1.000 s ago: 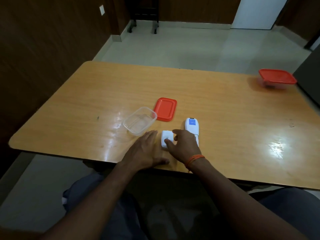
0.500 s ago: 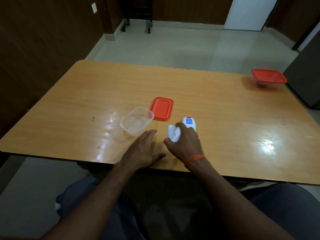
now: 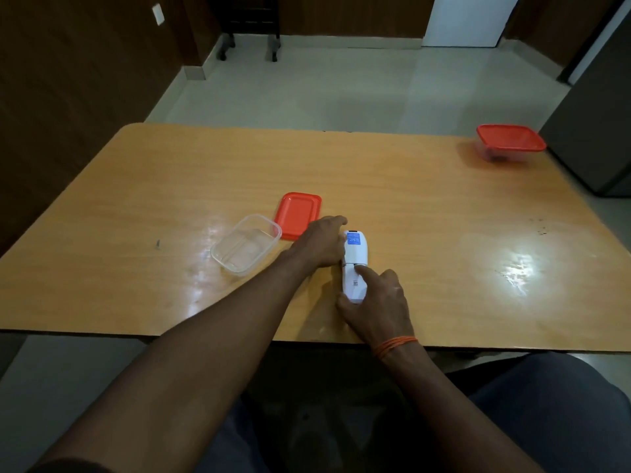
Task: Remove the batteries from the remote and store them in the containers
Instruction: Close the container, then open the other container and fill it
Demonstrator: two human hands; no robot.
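Observation:
A white remote (image 3: 355,254) with a blue label lies face down near the table's front edge. My left hand (image 3: 321,242) grips its upper part from the left side. My right hand (image 3: 377,302) holds the lower end, where the white battery cover (image 3: 353,285) sits on the remote, with the index finger pressing at the cover's top seam. No battery is visible. A clear open container (image 3: 246,244) stands left of my hands, its red lid (image 3: 296,215) lying flat just behind it.
A second container with a red lid on it (image 3: 510,142) stands at the far right corner of the wooden table (image 3: 409,186). A dark cabinet (image 3: 594,131) stands beside the table on the right. Chair legs stand on the floor beyond.
My right hand picked the loose white cover up off the table and set it on the remote's back. My left hand lifted from the table and took hold of the remote's upper part.

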